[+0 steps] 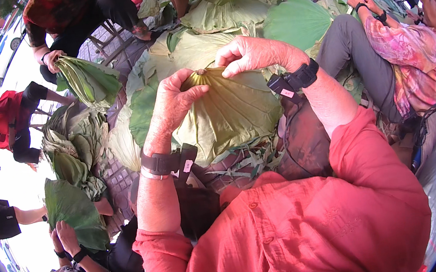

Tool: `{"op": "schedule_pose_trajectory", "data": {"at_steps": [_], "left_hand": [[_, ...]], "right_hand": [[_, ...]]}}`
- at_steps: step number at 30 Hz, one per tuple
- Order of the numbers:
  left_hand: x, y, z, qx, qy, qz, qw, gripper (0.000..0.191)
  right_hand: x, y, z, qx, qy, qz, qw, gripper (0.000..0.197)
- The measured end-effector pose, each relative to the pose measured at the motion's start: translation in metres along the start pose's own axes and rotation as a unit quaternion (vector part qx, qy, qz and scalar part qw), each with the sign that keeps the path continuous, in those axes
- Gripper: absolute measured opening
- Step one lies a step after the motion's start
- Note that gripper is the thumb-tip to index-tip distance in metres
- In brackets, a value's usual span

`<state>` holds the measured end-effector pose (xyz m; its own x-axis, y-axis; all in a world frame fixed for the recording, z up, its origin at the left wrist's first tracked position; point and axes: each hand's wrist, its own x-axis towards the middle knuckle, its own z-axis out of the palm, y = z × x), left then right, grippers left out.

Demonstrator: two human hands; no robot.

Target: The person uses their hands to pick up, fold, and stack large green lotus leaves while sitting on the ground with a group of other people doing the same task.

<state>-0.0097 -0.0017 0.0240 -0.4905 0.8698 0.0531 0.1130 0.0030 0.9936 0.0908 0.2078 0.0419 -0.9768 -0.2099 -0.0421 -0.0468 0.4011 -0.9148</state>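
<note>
A yellow-green lotus leaf (pixel 227 110) hangs in front of me, its veins fanning down from a brown stem stub (pixel 200 72) at the top. My left hand (pixel 175 100) pinches the leaf's upper edge just left of the stub, thumb in front. On the other side of the stub, my right hand (pixel 253 54) holds the same edge between thumb and curled fingers; part of that grip is hidden. Both wrists wear black straps with small devices. Behind the held leaf lie more pale lotus leaves (pixel 179 51), spread flat, and a greener leaf (pixel 145 108) to the left.
Leaf scraps (pixel 245 161) litter the brick paving (pixel 123 147) near my lap. Leaf piles (pixel 75 141) stand at left. A person at upper left grips a folded leaf bundle (pixel 88 80); one at lower left holds a green leaf (pixel 74 212). Another person (pixel 408 59) sits close at right.
</note>
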Motion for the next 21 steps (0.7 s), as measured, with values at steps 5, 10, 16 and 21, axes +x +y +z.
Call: {"op": "schedule_pose_trajectory", "data": {"at_steps": [5, 10, 16, 21], "left_hand": [[-0.005, -0.005, -0.013, -0.017, 0.014, -0.040, 0.999, 0.019], [-0.006, 0.008, -0.008, 0.042, 0.023, -0.016, 0.999, 0.020], [-0.002, 0.007, -0.010, 0.084, 0.034, -0.031, 0.995, 0.014], [-0.001, 0.007, -0.004, 0.133, 0.025, -0.023, 0.991, 0.015]], "right_hand": [[-0.003, 0.016, -0.001, 0.001, -0.022, 0.009, 1.000, 0.008], [0.004, 0.003, 0.013, -0.015, 0.017, -0.013, 1.000, 0.008], [0.009, 0.005, 0.019, -0.009, 0.063, -0.039, 0.997, 0.010], [0.016, 0.004, 0.031, -0.077, 0.110, -0.101, 0.986, 0.010]]}}
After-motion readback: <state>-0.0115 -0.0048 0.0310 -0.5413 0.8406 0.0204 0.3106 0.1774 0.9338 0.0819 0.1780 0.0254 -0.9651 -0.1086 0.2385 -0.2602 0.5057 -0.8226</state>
